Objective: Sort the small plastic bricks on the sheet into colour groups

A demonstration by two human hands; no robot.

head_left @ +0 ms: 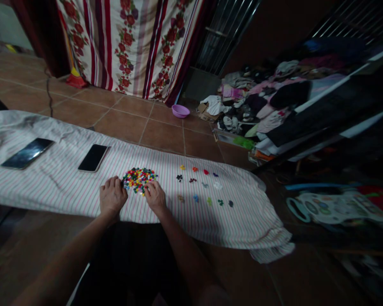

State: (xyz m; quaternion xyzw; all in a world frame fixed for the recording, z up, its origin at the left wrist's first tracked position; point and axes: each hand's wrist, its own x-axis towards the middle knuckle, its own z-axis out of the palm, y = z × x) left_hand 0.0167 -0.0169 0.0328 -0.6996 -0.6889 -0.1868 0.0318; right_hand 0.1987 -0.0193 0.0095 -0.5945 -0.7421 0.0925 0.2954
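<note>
In the head view, a heap of mixed coloured pieces (137, 176) lies on the cloth-covered bench (178, 216), between the person's two hands. The left hand (112, 195) rests at the heap's left edge with fingers curled. The right hand (155, 197) is at the lower right edge, its fingers drawn close together over the pieces; whether either hand grips one (they are very small here) I cannot tell.

To the right, thirteen little groups lie apart, each of one colour. The far row has yellow (182, 167), orange (195, 169), red (206, 172) and dark blue (215, 174); the middle row black (179, 178), dark red (192, 180), grey (204, 185) and white (217, 185); the near row tan (181, 198), light blue (196, 198), lime (210, 201), green (220, 202) and dark grey (231, 204).

Every group is small beside the heap, so I judge the separating by colour to be well begun but mostly undone. Two phones, a nearer one (93, 158) and a farther one (28, 153), lie left of the heap.
</note>
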